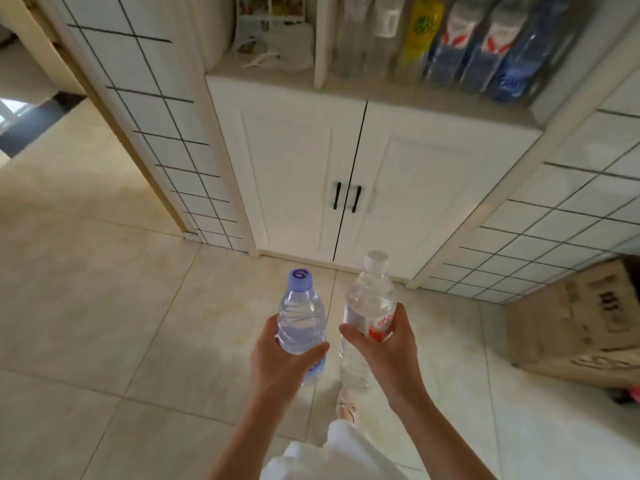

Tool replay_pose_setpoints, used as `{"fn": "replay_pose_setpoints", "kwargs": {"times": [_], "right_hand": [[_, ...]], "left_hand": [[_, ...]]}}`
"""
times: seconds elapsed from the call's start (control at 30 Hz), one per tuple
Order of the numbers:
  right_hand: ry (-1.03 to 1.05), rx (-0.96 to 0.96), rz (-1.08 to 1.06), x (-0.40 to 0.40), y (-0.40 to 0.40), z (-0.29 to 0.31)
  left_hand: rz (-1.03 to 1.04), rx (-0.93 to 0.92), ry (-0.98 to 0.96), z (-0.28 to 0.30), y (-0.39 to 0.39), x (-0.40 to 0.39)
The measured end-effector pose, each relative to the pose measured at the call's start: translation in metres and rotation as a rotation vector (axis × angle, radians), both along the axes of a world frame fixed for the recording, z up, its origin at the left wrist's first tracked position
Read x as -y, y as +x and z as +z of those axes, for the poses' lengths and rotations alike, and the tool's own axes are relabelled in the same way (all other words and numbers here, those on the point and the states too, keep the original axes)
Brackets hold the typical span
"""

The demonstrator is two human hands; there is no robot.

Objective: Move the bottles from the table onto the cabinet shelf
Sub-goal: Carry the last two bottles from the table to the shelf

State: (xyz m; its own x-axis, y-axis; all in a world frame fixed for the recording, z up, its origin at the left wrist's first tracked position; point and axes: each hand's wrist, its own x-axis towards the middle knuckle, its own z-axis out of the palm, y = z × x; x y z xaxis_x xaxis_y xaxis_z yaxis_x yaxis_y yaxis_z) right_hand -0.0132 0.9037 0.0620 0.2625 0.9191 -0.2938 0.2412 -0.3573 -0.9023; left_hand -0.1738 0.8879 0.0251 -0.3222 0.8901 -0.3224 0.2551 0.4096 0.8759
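My left hand [277, 362] grips a small clear water bottle with a purple cap [301, 317] around its lower body, held upright. My right hand [388, 348] grips a taller clear bottle with a white cap and a red label [372, 303], also upright. Both are held over the floor in front of a white cabinet [346, 174]. The cabinet shelf [398, 90] above its doors carries a row of several bottles [460, 43], clear, yellow and blue ones, filling its right part.
The cabinet's two doors with black handles [346, 199] are closed. White tiled walls [162, 109] stand on both sides. A cardboard box [581, 320] sits on the floor at the right. A white bag [270, 53] lies on the shelf's left compartment.
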Motion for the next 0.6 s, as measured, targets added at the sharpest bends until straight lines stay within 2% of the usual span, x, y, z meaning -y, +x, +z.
{"fn": "replay_pose_setpoints", "kwargs": {"times": [0.3, 0.6], "right_hand": [[0.074, -0.021, -0.031, -0.143, 0.068, 0.026], [0.12, -0.037, -0.047, -0.258, 0.078, 0.045]], "left_hand": [[0.024, 0.069, 0.13, 0.033, 0.074, -0.143], [-0.014, 0.066, 0.217, 0.057, 0.084, -0.266]]}}
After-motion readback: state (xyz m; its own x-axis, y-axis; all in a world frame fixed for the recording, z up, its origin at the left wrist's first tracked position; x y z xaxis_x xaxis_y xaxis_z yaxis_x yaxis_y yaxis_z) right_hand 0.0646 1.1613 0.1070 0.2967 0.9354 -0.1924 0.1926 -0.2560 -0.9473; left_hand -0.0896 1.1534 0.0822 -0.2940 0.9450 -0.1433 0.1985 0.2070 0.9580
